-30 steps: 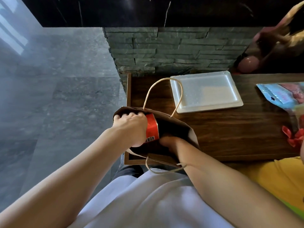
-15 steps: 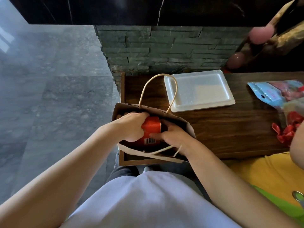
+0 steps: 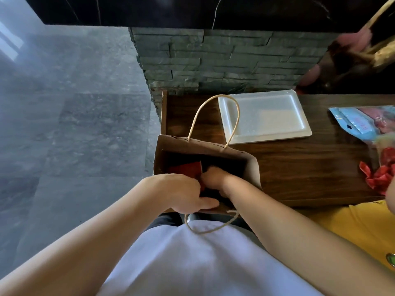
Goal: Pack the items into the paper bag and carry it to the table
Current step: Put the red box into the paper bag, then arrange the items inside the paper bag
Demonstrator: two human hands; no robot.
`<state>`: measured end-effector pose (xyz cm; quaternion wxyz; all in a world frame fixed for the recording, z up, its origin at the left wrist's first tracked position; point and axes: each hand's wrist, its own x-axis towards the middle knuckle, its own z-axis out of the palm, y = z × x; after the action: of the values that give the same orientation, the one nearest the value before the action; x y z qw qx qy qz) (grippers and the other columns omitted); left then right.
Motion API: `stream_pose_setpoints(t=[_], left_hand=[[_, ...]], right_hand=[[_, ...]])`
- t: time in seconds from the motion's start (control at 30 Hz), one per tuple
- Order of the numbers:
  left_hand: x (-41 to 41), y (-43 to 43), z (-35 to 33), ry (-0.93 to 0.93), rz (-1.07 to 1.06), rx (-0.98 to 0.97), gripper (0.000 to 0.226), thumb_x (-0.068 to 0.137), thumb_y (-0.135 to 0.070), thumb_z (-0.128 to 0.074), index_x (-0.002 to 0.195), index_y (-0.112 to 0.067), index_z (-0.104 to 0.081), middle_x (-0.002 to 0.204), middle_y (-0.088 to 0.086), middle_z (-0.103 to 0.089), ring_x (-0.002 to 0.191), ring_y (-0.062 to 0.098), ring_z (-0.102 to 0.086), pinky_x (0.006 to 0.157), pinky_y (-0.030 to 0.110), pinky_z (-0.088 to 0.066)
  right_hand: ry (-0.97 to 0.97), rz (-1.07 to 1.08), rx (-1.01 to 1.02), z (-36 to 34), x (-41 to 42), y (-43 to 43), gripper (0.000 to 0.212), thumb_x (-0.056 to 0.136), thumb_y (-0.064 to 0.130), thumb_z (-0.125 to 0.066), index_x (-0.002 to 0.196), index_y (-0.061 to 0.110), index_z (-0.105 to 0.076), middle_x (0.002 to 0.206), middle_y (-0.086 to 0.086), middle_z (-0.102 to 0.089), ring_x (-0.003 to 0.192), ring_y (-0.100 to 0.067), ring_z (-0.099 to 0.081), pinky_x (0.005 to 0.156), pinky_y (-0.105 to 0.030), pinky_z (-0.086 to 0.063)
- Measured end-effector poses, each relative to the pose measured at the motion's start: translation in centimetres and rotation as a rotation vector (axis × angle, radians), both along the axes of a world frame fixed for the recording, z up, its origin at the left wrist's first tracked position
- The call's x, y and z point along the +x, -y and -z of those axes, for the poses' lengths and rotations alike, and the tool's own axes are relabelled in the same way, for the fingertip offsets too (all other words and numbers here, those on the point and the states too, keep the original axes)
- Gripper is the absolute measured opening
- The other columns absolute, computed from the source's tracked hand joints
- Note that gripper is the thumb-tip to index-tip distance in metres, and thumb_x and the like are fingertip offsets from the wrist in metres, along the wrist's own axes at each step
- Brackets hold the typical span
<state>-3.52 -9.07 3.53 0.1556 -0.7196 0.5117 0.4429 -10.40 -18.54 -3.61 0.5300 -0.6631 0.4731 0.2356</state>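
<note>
A brown paper bag [image 3: 252, 167] with twine handles stands open on the front left corner of the dark wooden table [image 3: 303, 167]. A red box [image 3: 188, 170] lies low inside the bag, mostly in shadow. My left hand [image 3: 181, 193] reaches over the near rim with its fingers curled onto the box's near end and its thumb lying along the rim. My right hand [image 3: 213, 180] is inside the bag, closed against the box's right side. The bag's bottom is hidden.
A white foam tray [image 3: 265, 118] lies behind the bag. A blue packet [image 3: 363, 120] and red wrappers [image 3: 378, 174] sit at the table's right end. A person in a yellow shirt [image 3: 352, 227] stands close on my right. Grey floor lies to the left.
The red box has gone from the bag's mouth down into the bag, both hands following it. The bag's mouth stands wider and its near handle has dropped over the front.
</note>
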Motion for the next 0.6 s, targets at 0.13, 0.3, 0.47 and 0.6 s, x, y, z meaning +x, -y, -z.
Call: stream_pose_setpoints(t=[0.13,0.3,0.47,0.6], left_hand=[[-0.5,-0.1,-0.2,-0.136,0.069,0.153,0.075,0.056,-0.095,-0.040,0.076,-0.026,-0.062,0.070,-0.005,-0.063,0.067,0.013,-0.056,0.056,0.026,-0.035],[0.0,-0.9,0.1,-0.087,0.134,0.078,0.033,0.077,-0.050,-0.063,0.095,-0.024,-0.058,0.080,-0.004,-0.060,0.069,0.014,-0.054,0.059,0.027,-0.041],[-1.3,-0.8,0.0,-0.007,0.093,-0.090,0.026,0.084,-0.008,-0.044,0.101,-0.021,-0.058,0.069,-0.007,-0.044,0.060,0.012,-0.044,0.047,0.023,-0.028],[-1.7,-0.9,-0.4,0.013,0.179,-0.103,0.030,0.090,-0.007,-0.045,0.112,-0.022,-0.059,0.068,-0.010,-0.040,0.055,0.010,-0.038,0.044,0.018,-0.021]], right_hand=[[-0.037,-0.170,-0.038,0.5,0.5,0.3,0.037,0.091,0.013,-0.053,0.127,0.006,-0.056,0.126,-0.018,-0.059,0.113,-0.031,-0.057,0.094,-0.035,-0.047],[-0.015,-0.147,-0.183,0.3,0.4,2.7,0.024,0.097,0.025,-0.043,0.114,0.016,-0.058,0.119,-0.012,-0.061,0.107,-0.025,-0.058,0.096,-0.034,-0.044],[-0.113,-0.197,-0.276,0.6,0.0,4.4,0.029,0.098,0.019,-0.042,0.123,0.013,-0.055,0.126,-0.014,-0.057,0.116,-0.027,-0.054,0.097,-0.034,-0.040],[-0.163,-0.251,-0.206,0.3,-0.1,5.2,0.035,0.098,0.023,-0.044,0.131,0.015,-0.050,0.134,-0.013,-0.052,0.122,-0.027,-0.049,0.100,-0.034,-0.037]])
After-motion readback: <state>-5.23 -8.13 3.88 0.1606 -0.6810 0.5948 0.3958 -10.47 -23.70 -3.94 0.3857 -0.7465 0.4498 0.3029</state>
